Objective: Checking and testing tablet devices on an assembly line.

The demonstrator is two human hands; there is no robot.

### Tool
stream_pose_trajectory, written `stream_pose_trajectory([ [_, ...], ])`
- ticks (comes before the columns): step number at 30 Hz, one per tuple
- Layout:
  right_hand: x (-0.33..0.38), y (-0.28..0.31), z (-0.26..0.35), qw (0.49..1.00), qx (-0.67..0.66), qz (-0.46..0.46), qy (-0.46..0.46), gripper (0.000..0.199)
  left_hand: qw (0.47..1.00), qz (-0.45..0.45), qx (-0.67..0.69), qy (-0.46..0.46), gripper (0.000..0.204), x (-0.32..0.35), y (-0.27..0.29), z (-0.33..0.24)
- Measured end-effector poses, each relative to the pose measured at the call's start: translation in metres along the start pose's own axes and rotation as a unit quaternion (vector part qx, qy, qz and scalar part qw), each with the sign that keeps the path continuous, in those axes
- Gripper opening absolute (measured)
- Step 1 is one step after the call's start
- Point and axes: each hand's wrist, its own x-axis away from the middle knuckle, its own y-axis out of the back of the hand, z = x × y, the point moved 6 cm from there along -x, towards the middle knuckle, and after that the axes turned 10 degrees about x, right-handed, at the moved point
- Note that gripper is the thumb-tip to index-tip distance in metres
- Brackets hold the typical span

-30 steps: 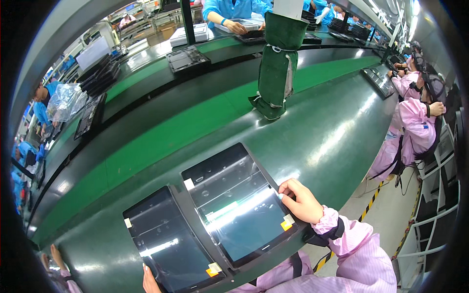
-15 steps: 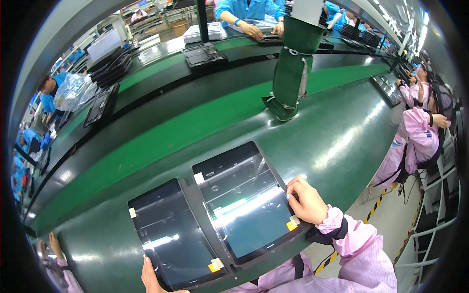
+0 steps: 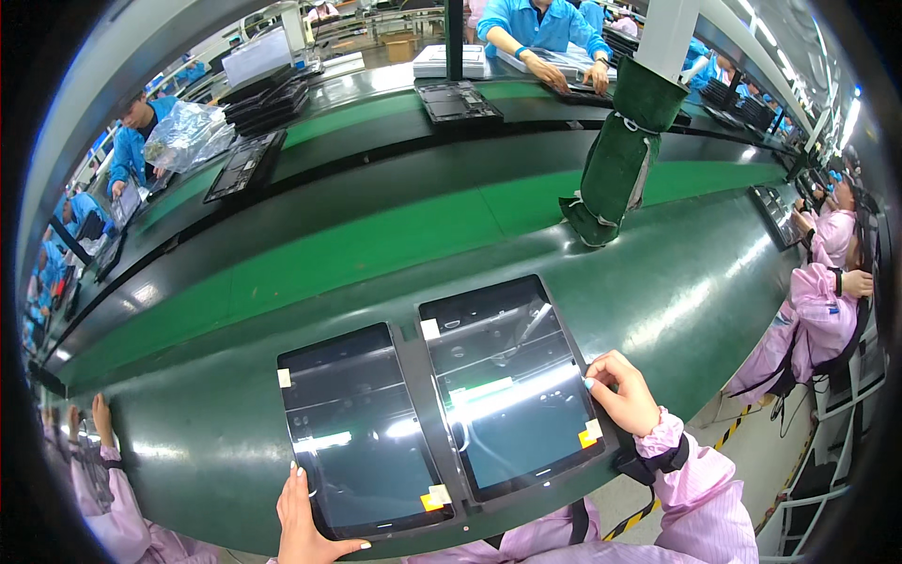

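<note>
The left hand (image 3: pixel 304 523), thumb and fingers spread, frames the near-left corner of the left tablet (image 3: pixel 352 428), close to the edge of the tabletop (image 3: pixel 207 414). The right hand (image 3: pixel 626 391) curls at the right side of the right tablet (image 3: pixel 512 399); I cannot tell whether it pinches. Open room stretches beyond, toward the green-wrapped post (image 3: pixel 613 183).

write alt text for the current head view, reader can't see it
A person's left hand is at the lower left corner of a glossy black rectangular screen panel, their right hand at the right edge of a second such panel beside it, on a dark green bench. Behind are a green-wrapped column and a co-worker in blue.
</note>
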Motion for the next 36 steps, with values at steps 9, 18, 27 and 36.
stream_pose_trajectory([
  [9, -0.001, 0.0, 0.009, 0.999, 0.025, -0.019, 0.019, 0.007, 1.0, 0.0, -0.011, 0.0, 0.118, 0.002, 0.0, 0.002],
  [18, -0.003, -0.001, 0.007, 0.999, 0.041, -0.001, -0.009, 0.015, 0.997, 0.047, -0.061, 0.009, 0.13, 0.004, -0.004, 0.014],
  [27, -0.007, 0.0, 0.009, 0.998, -0.016, 0.019, -0.05, 0.029, 0.997, 0.059, -0.033, 0.047, 0.113, 0.006, -0.002, 0.023],
  [36, -0.006, -0.003, -0.014, 0.995, -0.06, 0.037, -0.067, 0.025, 0.994, 0.087, -0.064, 0.022, 0.114, 0.004, 0.015, 0.0],
])
